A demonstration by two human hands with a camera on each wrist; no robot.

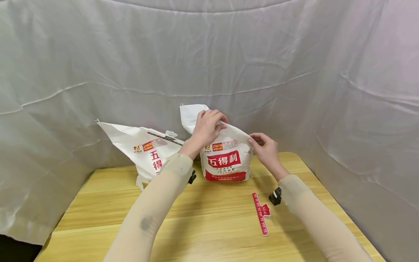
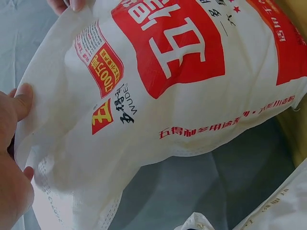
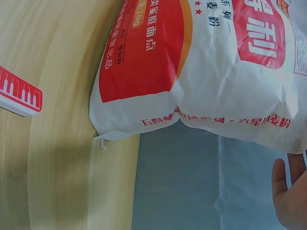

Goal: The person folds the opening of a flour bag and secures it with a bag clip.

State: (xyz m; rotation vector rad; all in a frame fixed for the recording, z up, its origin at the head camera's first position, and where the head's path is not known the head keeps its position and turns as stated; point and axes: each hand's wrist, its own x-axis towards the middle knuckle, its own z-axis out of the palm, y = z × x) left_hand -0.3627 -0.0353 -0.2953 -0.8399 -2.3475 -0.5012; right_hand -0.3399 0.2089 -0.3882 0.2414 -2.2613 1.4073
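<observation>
A white flour bag with a red label [image 1: 224, 160] stands upright on the table, its top edge folded over, with a white flap sticking up at the left. My left hand [image 1: 207, 127] pinches the folded top edge; in the left wrist view its thumb and fingers [image 2: 24, 98] lie on either side of the cloth. At the bag's upper right corner, my right hand [image 1: 266, 151] pinches the edge between thumb and fingers. The right wrist view shows part of this hand [image 3: 292, 196] beside the bag [image 3: 216, 91]. A red ruler-like clip [image 1: 260, 214] lies in front.
A second white bag [image 1: 127, 140] leans at the left, with a dark strip-shaped clip [image 1: 163, 137] across its top. The wooden table [image 1: 209, 225] ends at grey cloth [image 1: 262, 54] hanging behind and at both sides.
</observation>
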